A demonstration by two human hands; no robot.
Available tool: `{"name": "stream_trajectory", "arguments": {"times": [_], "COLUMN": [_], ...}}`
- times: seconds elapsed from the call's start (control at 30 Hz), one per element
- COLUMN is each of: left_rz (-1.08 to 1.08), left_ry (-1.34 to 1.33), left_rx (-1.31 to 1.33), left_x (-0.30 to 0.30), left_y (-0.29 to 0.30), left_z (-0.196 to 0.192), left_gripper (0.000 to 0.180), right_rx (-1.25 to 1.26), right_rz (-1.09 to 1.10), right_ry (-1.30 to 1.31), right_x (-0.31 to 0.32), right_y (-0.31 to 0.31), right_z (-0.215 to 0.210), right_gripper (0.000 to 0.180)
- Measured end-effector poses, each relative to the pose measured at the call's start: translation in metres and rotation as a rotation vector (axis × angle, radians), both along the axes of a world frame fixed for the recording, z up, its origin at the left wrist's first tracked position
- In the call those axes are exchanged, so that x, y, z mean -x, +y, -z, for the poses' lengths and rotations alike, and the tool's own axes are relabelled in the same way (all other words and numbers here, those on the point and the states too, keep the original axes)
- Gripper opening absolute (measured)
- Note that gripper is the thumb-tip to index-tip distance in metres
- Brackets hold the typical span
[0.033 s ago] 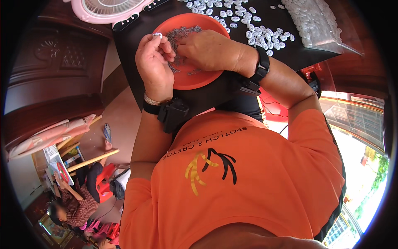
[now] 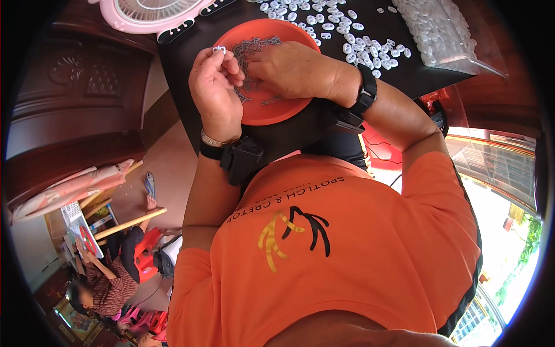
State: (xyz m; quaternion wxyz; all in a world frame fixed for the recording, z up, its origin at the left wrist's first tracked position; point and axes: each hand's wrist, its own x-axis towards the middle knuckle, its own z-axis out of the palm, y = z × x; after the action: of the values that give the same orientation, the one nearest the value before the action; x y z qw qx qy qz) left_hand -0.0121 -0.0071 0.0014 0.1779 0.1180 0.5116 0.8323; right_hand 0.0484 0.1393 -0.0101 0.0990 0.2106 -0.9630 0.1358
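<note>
My left hand [image 2: 215, 87] is raised over the left rim of a round orange basin [image 2: 286, 115]. Between its thumb and forefinger it pinches a small white plastic piece with holes [image 2: 219, 50]. Inside the basin lie many thin grey screws or nails [image 2: 254, 45]; which of the two is too small to tell. My right hand [image 2: 292, 69] reaches in from the right, its curled fingers down among these grey pieces. The fingertips are partly hidden, so anything held there cannot be made out.
Loose white oval pieces [image 2: 370, 51] are scattered on the dark table [image 2: 399, 84] beyond the basin. A clear bag of such pieces [image 2: 439, 37] lies at far right. A pink fan [image 2: 147, 14] stands far left. Another person [image 2: 113, 289] sits at lower left.
</note>
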Motion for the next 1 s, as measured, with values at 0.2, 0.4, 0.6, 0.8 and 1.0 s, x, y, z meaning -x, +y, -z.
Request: {"name": "stream_trajectory", "arguments": {"times": [0.2,0.4,0.6,0.8,1.0], "left_rz": [-0.007,0.023,0.084,0.188,0.172], "left_ry": [0.004,0.018,0.031,0.091,0.132], "left_rx": [0.011,0.030,0.041,0.229,0.208], "left_x": [-0.001,0.000,-0.004,-0.014,-0.017], "left_y": [0.001,0.003,0.002,0.005,0.007], "left_z": [-0.004,0.000,-0.001,-0.005,-0.005], "left_gripper": [0.014,0.013,0.015,0.017,0.014], "right_rx": [-0.045,-0.042,0.597,1.098,1.319], "right_rz": [0.045,0.023,0.170,0.132,0.180], "right_ry": [-0.098,0.022,0.124,-0.278,-0.367], "right_x": [-0.002,0.000,0.008,0.010,0.008], "right_y": [0.001,0.000,0.013,0.024,0.023], "right_z": [-0.008,0.003,-0.019,-0.024,-0.032], "right_gripper": [0.014,0.013,0.012,0.014,0.021]}}
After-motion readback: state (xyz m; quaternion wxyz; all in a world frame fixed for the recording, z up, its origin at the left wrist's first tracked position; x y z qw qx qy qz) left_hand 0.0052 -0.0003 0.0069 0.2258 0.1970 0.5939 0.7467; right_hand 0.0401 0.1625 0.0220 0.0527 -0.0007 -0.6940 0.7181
